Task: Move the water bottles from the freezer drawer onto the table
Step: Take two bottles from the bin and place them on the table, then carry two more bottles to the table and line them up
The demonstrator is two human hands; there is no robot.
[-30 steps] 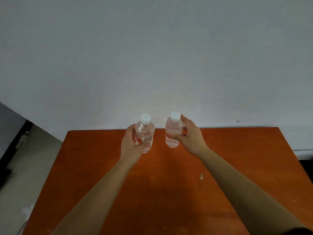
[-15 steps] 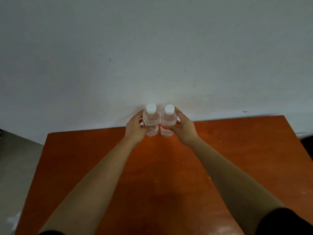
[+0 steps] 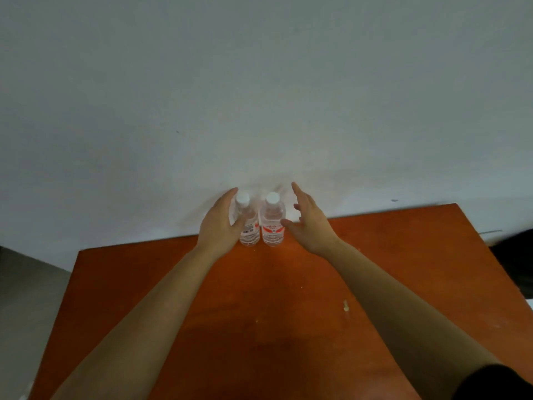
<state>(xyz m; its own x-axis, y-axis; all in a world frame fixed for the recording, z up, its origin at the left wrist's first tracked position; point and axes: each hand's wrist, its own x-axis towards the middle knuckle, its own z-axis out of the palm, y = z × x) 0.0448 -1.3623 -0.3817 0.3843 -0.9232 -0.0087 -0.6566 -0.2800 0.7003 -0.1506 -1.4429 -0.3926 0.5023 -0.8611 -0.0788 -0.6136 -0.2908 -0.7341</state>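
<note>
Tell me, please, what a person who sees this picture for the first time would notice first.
Two clear water bottles with white caps, the left bottle and the right bottle, stand upright side by side at the far edge of the orange-brown table, before a pale wall. An open hand flanks each: the left hand lies against its bottle, the right hand is just beside its own.

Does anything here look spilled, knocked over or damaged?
Nothing is spilled or tipped: the left water bottle and right water bottle stand upright and capped near the far edge of the table. The only blemish is a small pale speck on it.
</note>
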